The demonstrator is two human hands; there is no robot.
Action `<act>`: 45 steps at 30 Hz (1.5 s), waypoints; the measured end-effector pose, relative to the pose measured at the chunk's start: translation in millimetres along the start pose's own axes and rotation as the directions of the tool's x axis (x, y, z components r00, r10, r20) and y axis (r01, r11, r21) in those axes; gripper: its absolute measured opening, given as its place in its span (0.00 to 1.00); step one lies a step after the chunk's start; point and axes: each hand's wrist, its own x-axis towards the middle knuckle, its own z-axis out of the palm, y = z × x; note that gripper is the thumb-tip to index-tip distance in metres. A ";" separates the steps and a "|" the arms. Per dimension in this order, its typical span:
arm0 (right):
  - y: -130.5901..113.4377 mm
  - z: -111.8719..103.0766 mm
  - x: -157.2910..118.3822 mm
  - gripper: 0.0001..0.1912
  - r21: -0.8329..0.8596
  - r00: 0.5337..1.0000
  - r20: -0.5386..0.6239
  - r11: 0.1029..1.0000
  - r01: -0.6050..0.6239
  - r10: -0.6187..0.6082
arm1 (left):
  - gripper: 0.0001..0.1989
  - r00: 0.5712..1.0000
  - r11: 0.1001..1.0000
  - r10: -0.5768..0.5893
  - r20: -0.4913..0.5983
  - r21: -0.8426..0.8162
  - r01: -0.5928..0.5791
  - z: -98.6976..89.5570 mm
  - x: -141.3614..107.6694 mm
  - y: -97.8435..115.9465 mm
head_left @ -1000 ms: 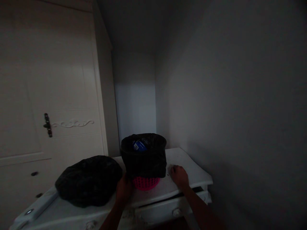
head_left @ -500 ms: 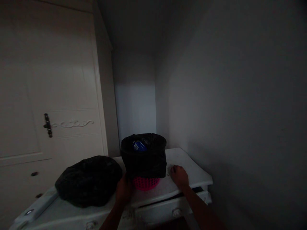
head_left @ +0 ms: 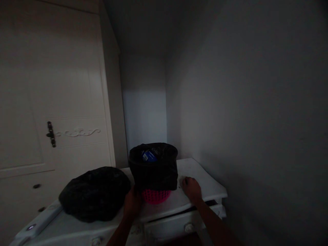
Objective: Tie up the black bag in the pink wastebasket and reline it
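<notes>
A pink slotted basket (head_left: 156, 196) stands on the white dresser top, lined with a black plastic bag (head_left: 156, 176) folded over its rim. Inside the bag's mouth lies a blue packet (head_left: 150, 156) with a white barcode label. My left hand (head_left: 132, 203) is at the basket's lower left side, between it and a full black bag (head_left: 96, 194); its fingertips are hidden in shadow. To the right of the basket, my right hand (head_left: 191, 188) rests on the dresser top with fingers curled in. A small dark spot shows at those fingers, too dim to identify.
Below the dresser top (head_left: 210, 179), a drawer (head_left: 174, 223) with a round knob stands slightly ajar. A long white object (head_left: 38, 223) lies along the left edge. A white wardrobe (head_left: 74, 89) rises at the left, and a grey wall (head_left: 243, 102) borders the right.
</notes>
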 end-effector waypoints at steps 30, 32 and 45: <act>1.2 2.4 0.6 0.20 -0.030 1.000 -0.010 0.999 0.012 -0.013 | 0.23 0.994 0.993 0.026 -0.107 -0.115 -0.039 -0.9 -3.4 -7.0; 2.6 5.1 1.7 0.20 -0.025 1.000 -0.007 0.999 0.021 -0.021 | 0.24 0.983 0.984 0.017 -0.181 -0.173 -0.049 0.5 -2.8 -11.6; 12.9 13.5 0.4 0.19 0.365 0.897 -0.384 0.856 0.367 -0.220 | 0.28 0.948 0.920 0.145 -0.283 -0.314 -0.234 6.9 -6.3 -12.8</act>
